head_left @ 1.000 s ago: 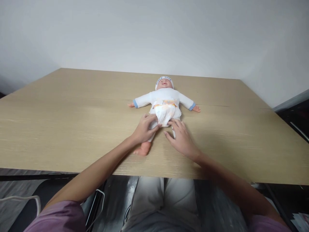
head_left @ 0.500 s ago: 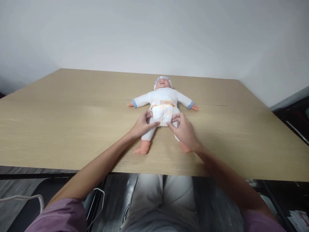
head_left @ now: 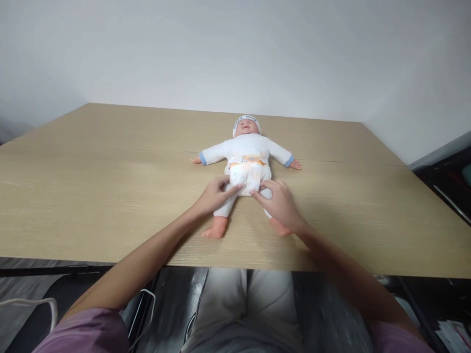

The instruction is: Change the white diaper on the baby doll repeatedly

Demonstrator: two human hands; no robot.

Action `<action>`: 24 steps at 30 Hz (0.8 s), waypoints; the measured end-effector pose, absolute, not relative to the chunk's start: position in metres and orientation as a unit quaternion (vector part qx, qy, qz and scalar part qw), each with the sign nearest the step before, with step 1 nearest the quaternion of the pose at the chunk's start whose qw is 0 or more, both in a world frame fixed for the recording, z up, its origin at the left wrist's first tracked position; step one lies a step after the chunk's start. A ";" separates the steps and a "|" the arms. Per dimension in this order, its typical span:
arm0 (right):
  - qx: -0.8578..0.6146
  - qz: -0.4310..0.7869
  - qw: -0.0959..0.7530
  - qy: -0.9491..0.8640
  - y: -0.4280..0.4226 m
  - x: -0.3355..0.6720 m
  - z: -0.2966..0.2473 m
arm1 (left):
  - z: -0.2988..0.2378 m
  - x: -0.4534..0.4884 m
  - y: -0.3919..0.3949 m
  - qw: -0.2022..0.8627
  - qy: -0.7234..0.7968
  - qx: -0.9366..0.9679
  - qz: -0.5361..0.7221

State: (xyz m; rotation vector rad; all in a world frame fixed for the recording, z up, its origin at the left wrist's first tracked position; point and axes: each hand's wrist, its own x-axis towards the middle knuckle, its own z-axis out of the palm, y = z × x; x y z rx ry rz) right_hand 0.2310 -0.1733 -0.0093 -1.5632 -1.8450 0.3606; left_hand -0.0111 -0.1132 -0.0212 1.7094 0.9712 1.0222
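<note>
A baby doll in a white suit with blue cuffs and a lettered white cap lies on its back, arms spread, feet towards me. Round its hips is a white diaper with an orange printed waistband. My left hand pinches the diaper's leg edge on the left, the thumb lying on the front near the crotch. On the other side my right hand has thumb and fingers closed on the opposite leg edge. The fingertips partly hide the edges they grip.
The doll lies on a wide wooden table standing against a pale wall. A white cable hangs below the front edge at the left. Dark shelving stands beyond the right edge.
Both hands have slid slightly down along the diaper's leg edges towards the crotch. The doll keeps its pose, and the view has shifted a little.
</note>
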 end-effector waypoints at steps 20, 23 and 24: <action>-0.578 0.165 0.440 -0.667 -0.160 0.242 -0.028 | -0.021 -0.012 -0.108 0.627 0.380 0.547 0.405; -0.565 0.151 0.456 -0.671 -0.169 0.241 -0.032 | -0.027 -0.011 -0.117 0.598 0.399 0.529 0.450; -0.557 0.145 0.458 -0.678 -0.174 0.243 -0.033 | -0.029 -0.013 -0.121 0.581 0.405 0.535 0.460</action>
